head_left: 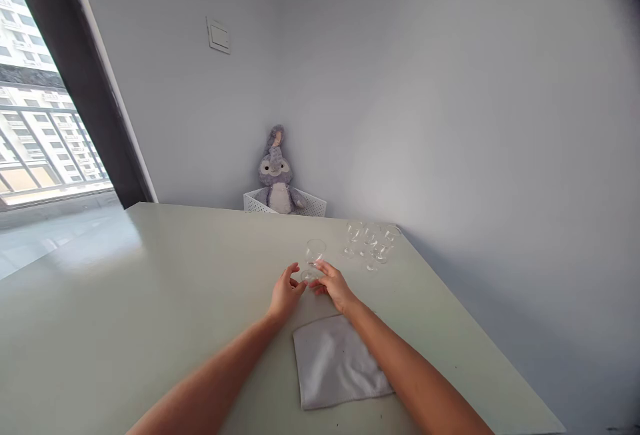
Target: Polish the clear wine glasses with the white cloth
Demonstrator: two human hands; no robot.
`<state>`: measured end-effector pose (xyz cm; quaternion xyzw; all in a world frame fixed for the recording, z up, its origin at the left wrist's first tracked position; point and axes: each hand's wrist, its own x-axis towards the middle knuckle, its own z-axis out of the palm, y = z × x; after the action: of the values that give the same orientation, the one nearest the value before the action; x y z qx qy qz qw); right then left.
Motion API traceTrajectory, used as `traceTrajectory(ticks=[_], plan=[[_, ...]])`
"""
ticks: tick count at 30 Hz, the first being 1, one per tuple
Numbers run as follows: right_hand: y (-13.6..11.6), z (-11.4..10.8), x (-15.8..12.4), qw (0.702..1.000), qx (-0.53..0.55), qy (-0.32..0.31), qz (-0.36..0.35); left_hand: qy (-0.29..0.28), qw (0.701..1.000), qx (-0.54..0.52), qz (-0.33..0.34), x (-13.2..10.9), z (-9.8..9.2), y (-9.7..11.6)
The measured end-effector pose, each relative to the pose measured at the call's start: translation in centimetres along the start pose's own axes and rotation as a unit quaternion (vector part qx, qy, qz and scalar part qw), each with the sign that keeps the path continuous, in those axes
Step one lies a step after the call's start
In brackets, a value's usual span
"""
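A small stemmed glass [315, 252] stands upright on the counter [150, 275], just beyond a folded cloth [333, 362]. It is met at its foot by both hands. The right hand [334, 285] is pinched on the foot. The left hand [285, 294] is curled with its fingertips at the foot, though whether it grips cannot be told. The step is judged to be a grasp being settled. Any lift calls for a steady hold, low on the stem. More glasses [373, 245] are clustered well apart, at the far right.

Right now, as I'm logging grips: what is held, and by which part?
A stemmed glass, upright on the table, held at its foot by the fingertips of the left hand and right hand.
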<state>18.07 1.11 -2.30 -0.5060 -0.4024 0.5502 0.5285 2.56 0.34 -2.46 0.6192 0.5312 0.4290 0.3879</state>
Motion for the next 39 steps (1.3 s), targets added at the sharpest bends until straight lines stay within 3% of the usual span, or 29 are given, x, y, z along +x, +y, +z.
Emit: traceTrajectory(ticks=[4, 7, 10, 13, 20, 24, 31, 39], plan=[[-0.3, -1.7, 2.4, 0.975, 0.018, 0.219, -0.018, -0.006, 0.999, 0.04, -0.034, 0.2, -0.1, 0.1], [-1.0, -4.0, 4.8, 0.964, 0.017, 0.265, -0.033, 0.0, 0.999, 0.018, -0.037, 0.4, 0.1, 0.0], [-1.4, -5.3, 6.6, 0.963, 0.007, 0.266, -0.042, 0.013, 0.999, -0.038, -0.015, 0.4, 0.2, -0.3], [-1.3, -5.1, 7.7, 0.969, -0.01, 0.241, -0.047, 0.017, 0.999, -0.038, -0.029, 0.5, 0.2, -0.4], [0.6, -1.3, 7.1, 0.977, -0.093, 0.184, -0.056, 0.081, 0.995, -0.016, -0.055, 1.4, -1.0, -0.8], [1.5, 0.8, 5.8, 0.967, -0.173, 0.173, -0.077, 0.118, 0.99, -0.024, -0.077, 2.6, -2.4, -1.3], [2.3, 1.6, 4.7, 0.933, -0.29, 0.164, -0.138, 0.191, 0.971, -0.068, -0.128, 6.3, -7.0, -3.0], [2.4, 1.8, 5.0, 0.927, -0.313, 0.131, -0.16, 0.316, 0.93, -0.066, -0.174, 10.3, -16.9, -5.2]])
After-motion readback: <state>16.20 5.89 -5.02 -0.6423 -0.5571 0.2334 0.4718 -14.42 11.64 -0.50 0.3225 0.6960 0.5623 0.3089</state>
